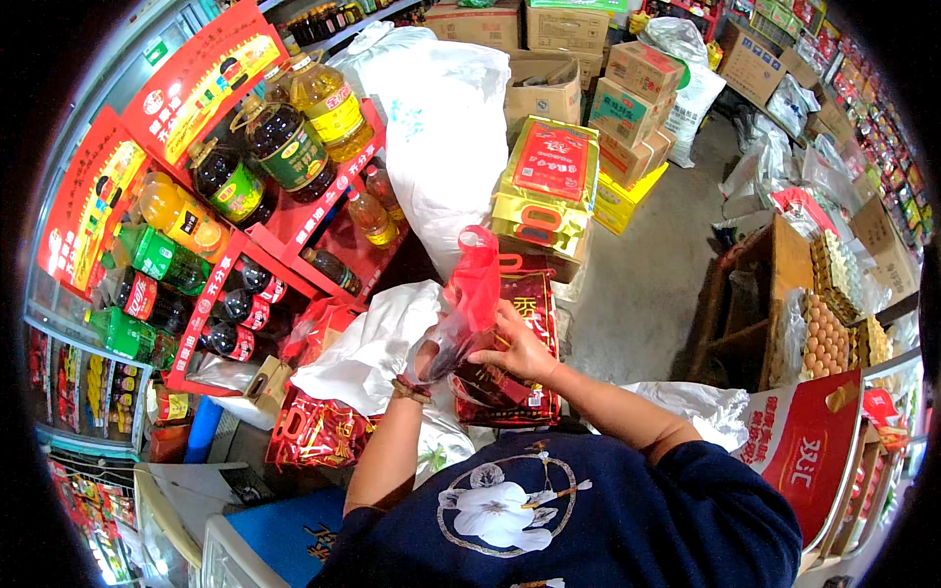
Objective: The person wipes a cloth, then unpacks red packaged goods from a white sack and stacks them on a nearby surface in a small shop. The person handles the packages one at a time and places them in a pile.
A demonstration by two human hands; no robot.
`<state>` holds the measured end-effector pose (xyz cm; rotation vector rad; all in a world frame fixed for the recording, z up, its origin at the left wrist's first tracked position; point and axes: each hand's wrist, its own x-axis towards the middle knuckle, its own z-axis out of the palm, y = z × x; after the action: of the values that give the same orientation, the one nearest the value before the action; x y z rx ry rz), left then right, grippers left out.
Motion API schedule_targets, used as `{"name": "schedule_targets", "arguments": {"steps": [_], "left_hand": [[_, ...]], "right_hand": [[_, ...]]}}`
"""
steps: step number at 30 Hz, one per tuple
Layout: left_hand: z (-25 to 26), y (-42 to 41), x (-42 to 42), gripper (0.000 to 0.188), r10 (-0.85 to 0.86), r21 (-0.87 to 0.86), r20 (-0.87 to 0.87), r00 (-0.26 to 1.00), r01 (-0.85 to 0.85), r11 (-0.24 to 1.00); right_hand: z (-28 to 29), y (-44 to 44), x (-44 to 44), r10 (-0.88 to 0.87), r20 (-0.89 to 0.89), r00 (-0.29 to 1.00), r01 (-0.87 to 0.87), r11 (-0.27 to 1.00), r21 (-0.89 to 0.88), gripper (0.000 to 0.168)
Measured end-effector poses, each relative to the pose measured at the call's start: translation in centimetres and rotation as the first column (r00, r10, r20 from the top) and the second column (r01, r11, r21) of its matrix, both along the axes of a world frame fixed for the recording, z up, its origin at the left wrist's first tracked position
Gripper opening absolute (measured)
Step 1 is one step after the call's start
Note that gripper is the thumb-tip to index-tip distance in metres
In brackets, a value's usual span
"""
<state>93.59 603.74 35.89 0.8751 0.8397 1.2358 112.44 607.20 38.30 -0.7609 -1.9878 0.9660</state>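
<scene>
A thin red and clear plastic bag (474,283) stands up between my hands, its red handle part uppermost. My left hand (428,360) is behind or inside the bag's clear lower part, with a bracelet at the wrist; its fingers are blurred by the plastic. At the bag's right side is my right hand (514,349), thumb and fingers curved around its edge, where something thin and yellowish shows. Dark contents show faintly through the plastic. Beneath the hands lie a dark red printed package (540,309) and a white woven sack (375,345).
Red shelving (294,253) with oil and drink bottles stands at the left. A tall white sack (448,132) and gold packages (548,176) are ahead. At the right, egg trays (822,338) sit near a wooden cabinet (786,272). A blue-topped chest (287,525) is at the lower left.
</scene>
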Motion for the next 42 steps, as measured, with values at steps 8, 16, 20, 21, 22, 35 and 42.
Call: {"name": "schedule_targets", "arguments": {"steps": [8, 16, 20, 21, 22, 35, 42], "left_hand": [[1.8, 0.7, -0.4, 0.045, 0.434, 0.067, 0.046, 0.9, -0.437, 0.897], [-1.6, -3.6, -0.4, 0.055, 0.232, 0.177, -0.66, 0.715, -0.153, 0.972], [0.7, -0.8, 3.7, 0.037, 0.461, 0.247, -0.599, 0.655, -0.396, 0.884], [0.5, -0.8, 4.0, 0.037, 0.507, 0.255, -0.542, 0.67, -0.444, 0.859], [0.8, -0.9, 4.3, 0.037, 0.523, 0.228, -0.534, 0.664, -0.483, 0.846], [0.7, -0.2, 3.7, 0.043, 0.481, 0.049, -0.406, 0.777, -0.508, 0.86], [1.3, 0.8, 5.3, 0.047, 0.477, 0.234, -0.56, 0.677, -0.423, 0.875]], "right_hand": [[-1.8, 0.3, -0.2, -0.089, -0.067, 0.994, 0.049, 0.887, -0.458, 0.043], [-1.6, 0.5, -0.3, -0.048, 0.051, 0.998, 0.062, 0.951, -0.305, 0.044], [-2.5, 1.2, -0.4, -0.041, 0.011, 0.999, 0.043, 0.939, -0.343, 0.042], [-2.3, 1.2, -0.5, -0.003, 0.003, 1.0, 0.004, 0.921, -0.389, 0.041], [-2.1, 1.2, -0.4, -0.004, 0.01, 1.0, 0.008, 0.926, -0.378, 0.041], [-1.2, 0.5, 1.8, 0.1, 0.112, 0.989, -0.073, 0.971, -0.226, 0.08], [-3.7, -0.1, 0.2, -0.046, 0.14, 0.989, 0.094, 0.928, -0.36, 0.068]]}}
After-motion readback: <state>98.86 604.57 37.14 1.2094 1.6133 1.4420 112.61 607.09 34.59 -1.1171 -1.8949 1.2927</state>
